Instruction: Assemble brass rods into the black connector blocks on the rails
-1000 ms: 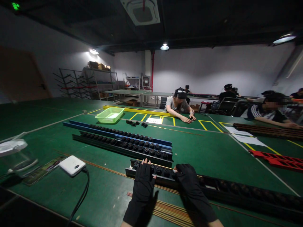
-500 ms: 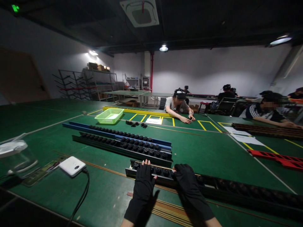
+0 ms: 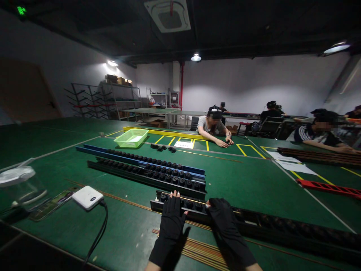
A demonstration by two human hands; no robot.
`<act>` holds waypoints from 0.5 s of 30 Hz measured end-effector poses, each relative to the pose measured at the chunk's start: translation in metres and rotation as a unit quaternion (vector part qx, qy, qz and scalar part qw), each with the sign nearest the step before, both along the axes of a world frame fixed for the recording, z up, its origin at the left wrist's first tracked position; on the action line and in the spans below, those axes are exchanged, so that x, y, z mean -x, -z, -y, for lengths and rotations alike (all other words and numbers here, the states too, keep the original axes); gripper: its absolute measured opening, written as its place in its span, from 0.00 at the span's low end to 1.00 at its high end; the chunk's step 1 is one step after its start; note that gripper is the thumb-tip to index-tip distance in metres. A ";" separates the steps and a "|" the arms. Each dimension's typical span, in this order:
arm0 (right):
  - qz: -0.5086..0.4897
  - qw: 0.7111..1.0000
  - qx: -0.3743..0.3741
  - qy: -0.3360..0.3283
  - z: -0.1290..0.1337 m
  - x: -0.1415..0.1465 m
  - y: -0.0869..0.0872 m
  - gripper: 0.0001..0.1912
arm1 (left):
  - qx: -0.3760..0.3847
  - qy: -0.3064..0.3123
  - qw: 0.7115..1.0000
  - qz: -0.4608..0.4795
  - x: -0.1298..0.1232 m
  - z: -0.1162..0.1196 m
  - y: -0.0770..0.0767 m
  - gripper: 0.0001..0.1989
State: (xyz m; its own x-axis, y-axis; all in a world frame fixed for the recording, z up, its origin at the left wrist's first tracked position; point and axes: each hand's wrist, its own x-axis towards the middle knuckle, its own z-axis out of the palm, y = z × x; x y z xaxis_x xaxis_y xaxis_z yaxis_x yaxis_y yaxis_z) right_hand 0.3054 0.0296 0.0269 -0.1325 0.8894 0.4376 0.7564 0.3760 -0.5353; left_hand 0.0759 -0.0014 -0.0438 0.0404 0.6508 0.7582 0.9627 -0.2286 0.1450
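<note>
Left hand and right hand lay apart on black rail.
Both were gloved; any clamping could not be told.

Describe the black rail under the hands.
The black rail is a long, straight bar, dull like painted metal or hard plastic, lying flat on the green table. Round black knobs line its top in a row, running off toward the lower right. The gloved left hand and right hand both rest on it at one end.
</note>
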 end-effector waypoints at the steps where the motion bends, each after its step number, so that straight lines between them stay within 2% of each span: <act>1: -0.005 1.000 -0.002 -0.004 -0.001 -0.001 0.002 0.12 | 0.004 0.000 1.000 0.002 0.000 -0.002 0.002 0.41; 7: 0.013 1.000 -0.013 -0.006 -0.004 -0.006 0.005 0.11 | 0.023 0.008 1.000 -0.010 0.002 -0.009 0.006 0.41; 15: 0.053 0.998 -0.034 -0.001 -0.009 -0.009 -0.004 0.12 | 0.022 -0.005 0.998 -0.054 0.003 -0.006 -0.004 0.36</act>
